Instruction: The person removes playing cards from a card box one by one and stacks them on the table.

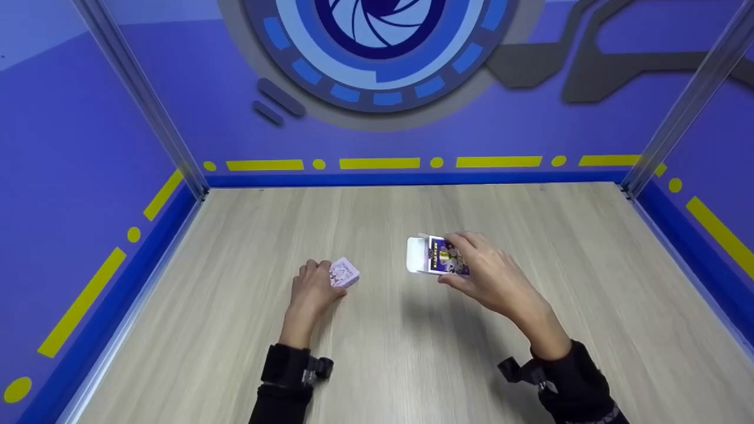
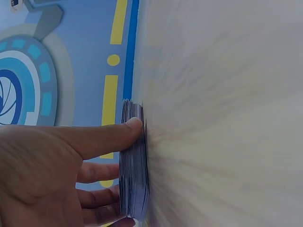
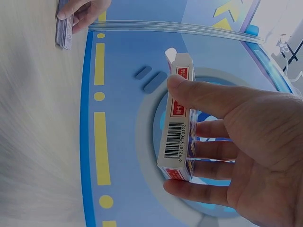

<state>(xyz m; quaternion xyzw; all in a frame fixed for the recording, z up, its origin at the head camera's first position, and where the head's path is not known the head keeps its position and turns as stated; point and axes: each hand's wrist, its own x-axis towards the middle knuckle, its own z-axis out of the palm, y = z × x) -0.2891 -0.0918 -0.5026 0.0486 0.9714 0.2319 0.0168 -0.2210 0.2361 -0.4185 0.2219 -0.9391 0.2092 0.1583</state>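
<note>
A squared-up deck of playing cards point(image 1: 344, 272) with a pale purple patterned back is near the middle of the table. My left hand point(image 1: 312, 285) grips it from the left; the left wrist view shows the thumb on one edge of the deck point(image 2: 133, 165) and fingers on the opposite side. To the right, my right hand point(image 1: 492, 270) holds a card box point(image 1: 446, 255) above the table, thumb and fingers on opposite sides. The box has a dark printed front, and its white flap stands open toward the left. A barcode side of the box point(image 3: 176, 137) shows in the right wrist view.
The light wooden tabletop point(image 1: 377, 347) is bounded by a blue-purple back wall point(image 1: 389, 141) and side walls with yellow markings. Metal corner posts point(image 1: 141, 94) stand at the back left and right. Both wrists wear black straps point(image 1: 285, 366) with small cameras.
</note>
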